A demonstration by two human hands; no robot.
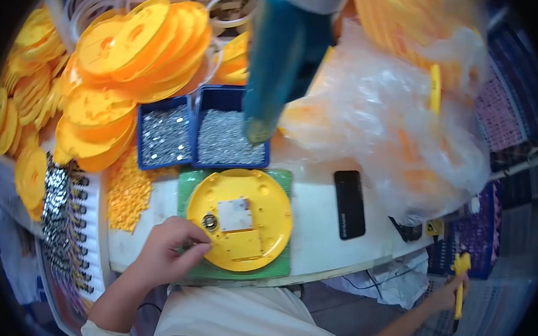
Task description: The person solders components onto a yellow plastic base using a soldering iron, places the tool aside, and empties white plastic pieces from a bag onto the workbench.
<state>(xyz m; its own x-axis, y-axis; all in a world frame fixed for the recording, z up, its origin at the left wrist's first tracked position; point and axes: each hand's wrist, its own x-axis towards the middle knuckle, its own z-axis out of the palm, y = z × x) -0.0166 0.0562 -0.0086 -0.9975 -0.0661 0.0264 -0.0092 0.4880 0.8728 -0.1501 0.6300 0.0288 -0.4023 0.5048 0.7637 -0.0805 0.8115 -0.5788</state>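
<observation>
A round yellow plastic clock-like disc (272, 208) lies on a green mat (281, 262) in front of me. It carries a white square module (235, 215) and a small round metal part (209, 221). My left hand (168, 251) is at the disc's lower left edge, thumb and fingers pinched together; what they hold, if anything, is hidden. Off to the right, beyond the table edge, my right hand (447, 295) is closed round a long yellow tool (459, 296) with a wider top and a dark lower tip.
Two blue bins (198, 160) of small metal parts stand behind the disc. A blurred teal tool (275, 64) hangs over them. Yellow discs (141, 43) are stacked left, above small yellow pieces (129, 190). A black phone (348, 205) and plastic bags (383, 113) lie right.
</observation>
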